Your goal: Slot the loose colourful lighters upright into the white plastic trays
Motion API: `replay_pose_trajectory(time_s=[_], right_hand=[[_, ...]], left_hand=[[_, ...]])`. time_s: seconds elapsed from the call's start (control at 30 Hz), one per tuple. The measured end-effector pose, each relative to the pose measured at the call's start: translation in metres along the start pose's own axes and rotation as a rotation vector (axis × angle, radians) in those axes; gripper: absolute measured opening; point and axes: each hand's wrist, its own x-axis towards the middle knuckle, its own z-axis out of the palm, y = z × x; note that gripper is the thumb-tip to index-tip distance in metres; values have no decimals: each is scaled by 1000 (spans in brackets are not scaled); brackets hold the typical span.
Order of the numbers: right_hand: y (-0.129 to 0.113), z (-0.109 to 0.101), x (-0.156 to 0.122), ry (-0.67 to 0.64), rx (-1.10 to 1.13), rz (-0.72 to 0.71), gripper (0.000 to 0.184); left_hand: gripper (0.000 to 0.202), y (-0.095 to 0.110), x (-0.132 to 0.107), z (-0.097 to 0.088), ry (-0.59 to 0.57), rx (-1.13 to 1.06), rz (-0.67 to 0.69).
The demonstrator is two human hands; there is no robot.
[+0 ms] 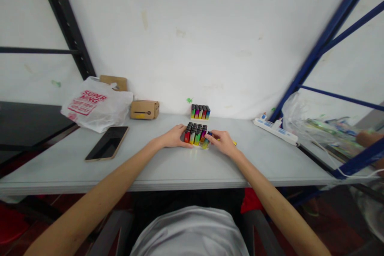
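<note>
A tray of several colourful lighters [195, 133] stands upright in the middle of the grey table [168, 168]. My left hand [175, 136] rests against the tray's left side, fingers curled around it. My right hand [222, 141] is at the tray's right front corner, its fingertips pinched on one lighter [207, 141] that leans there. A second, smaller row of lighters [200, 111] stands further back by the wall.
A dark phone [107, 148] lies at the left. Behind it are a white plastic bag [95, 105] and a small cardboard box [144, 109]. A white power strip [275, 129] lies at the right, beside a blue shelf frame [324, 40] and a clear bag [318, 128].
</note>
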Motion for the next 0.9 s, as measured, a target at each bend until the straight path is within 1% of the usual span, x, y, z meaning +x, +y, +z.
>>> replay_pose_trajectory(time_s=[0.17,0.23,0.3,0.4,0.47,0.57,0.7,0.83,0.9], right_hand=[[4,1,1,54,82,19,42],[5,3,1,56,133,17,41],[6,5,1,38,141,-17,40],[6,9,3,9,62,-86,41],[5,10,4,7,-15,-104,43],[4,10,4,13,-82,-73,45],[3,11,2,0,-67,-51,46],[3,14,3,31,-212,-66,48],[4,14,5,19,-250,-57,47]], left_hand=[[80,0,0,1,11,-14,5],[82,-1,0,1,19,-25,4],[84,0,0,1,22,-34,5],[84,1,0,0,13,-37,4],[84,1,-1,-1,1,-34,4],[83,0,0,0,1,-39,9],[82,-2,0,1,15,-40,10],[83,-2,0,1,1,-25,8],[84,-2,0,0,-10,-19,3]])
